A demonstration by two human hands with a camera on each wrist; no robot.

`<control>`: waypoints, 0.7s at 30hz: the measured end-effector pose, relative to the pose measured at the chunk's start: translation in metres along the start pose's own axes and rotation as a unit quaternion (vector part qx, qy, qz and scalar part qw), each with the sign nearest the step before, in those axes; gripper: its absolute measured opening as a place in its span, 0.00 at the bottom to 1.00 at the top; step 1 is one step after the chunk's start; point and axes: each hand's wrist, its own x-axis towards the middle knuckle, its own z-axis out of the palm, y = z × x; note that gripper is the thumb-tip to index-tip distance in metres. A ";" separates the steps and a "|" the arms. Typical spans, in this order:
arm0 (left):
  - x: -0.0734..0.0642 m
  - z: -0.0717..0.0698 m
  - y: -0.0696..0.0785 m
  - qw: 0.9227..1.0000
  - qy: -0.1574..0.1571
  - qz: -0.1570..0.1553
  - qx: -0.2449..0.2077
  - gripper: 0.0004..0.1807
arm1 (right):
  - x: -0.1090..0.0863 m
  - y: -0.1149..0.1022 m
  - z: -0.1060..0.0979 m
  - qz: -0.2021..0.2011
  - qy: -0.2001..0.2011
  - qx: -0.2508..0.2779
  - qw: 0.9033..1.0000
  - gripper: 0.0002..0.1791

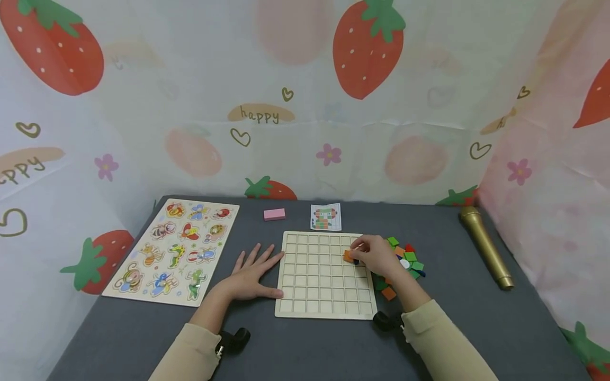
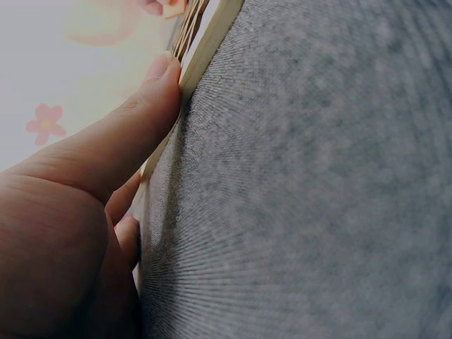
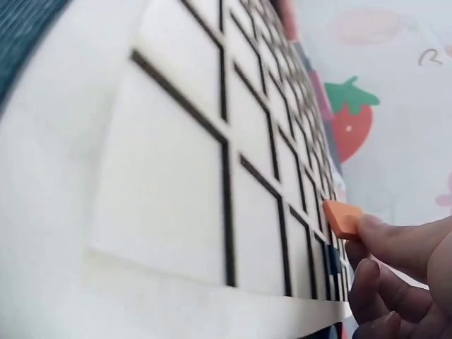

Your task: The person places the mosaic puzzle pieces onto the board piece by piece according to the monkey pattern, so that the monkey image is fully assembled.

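A pale wooden grid board point(image 1: 314, 286) lies on the dark cloth between both hands. My left hand point(image 1: 250, 278) rests spread beside its left edge, with thumb and index fingertips touching that edge. In the right wrist view, my right hand point(image 3: 402, 268) pinches an orange tile point(image 3: 343, 219) between thumb and fingers. From the head view, the right hand point(image 1: 374, 256) holds the orange tile point(image 1: 348, 256) over the board's upper right squares. A dark blue tile point(image 3: 333, 260) is on the board just below it, partly hidden by the fingers in the head view.
Loose coloured tiles point(image 1: 411, 256) are heaped right of the board, partly under the right forearm. A printed pattern card point(image 1: 326, 217) and a pink block point(image 1: 274, 214) lie behind the board. An insect picture puzzle point(image 1: 164, 254) is at left, a gold cylinder point(image 1: 486, 247) at right.
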 end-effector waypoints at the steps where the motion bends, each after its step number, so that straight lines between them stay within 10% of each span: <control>1: 0.000 0.000 0.000 1.000 -0.001 -0.002 0.000 0.56 | 0.000 0.000 0.002 0.001 0.002 -0.005 1.000 0.07; 21: -0.001 0.001 -0.001 1.000 0.006 0.004 0.002 0.56 | -0.005 0.001 -0.006 -0.005 0.031 -0.053 0.998 0.09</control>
